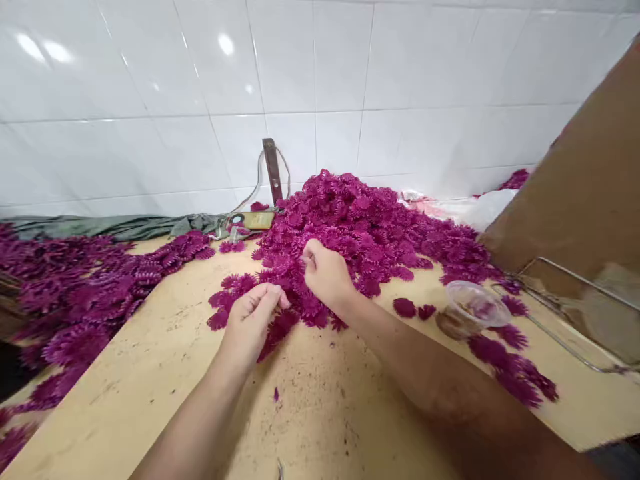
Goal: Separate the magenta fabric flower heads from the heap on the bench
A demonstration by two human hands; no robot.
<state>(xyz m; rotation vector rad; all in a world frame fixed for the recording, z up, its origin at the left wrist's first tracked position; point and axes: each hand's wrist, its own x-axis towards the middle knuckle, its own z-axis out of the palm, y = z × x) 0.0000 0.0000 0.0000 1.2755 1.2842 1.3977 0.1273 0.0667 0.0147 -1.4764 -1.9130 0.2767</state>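
My left hand (253, 317) is closed, thumb and fingertips pinched together, just above the near edge of a heap of purple flower-shaped discs (360, 220). Whatever it pinches is too small to make out. A few purple pieces (277, 330) show right beneath its fingertips. Farther forward, my right hand (327, 273) is curled shut in front of the heap, its fingertips pressed together. A tiny pale bit shows at those fingertips, but I cannot tell what it is. The two hands are a short way apart.
Long rows of purple flowers (90, 300) lie at the left. On the yellowish tabletop (310, 413) are a clear plastic tub (477, 303), a wire frame (580, 280) and a phone-like object (257, 220). An upright brown strip (273, 170) stands behind; a cardboard sheet (565, 173) leans at right.
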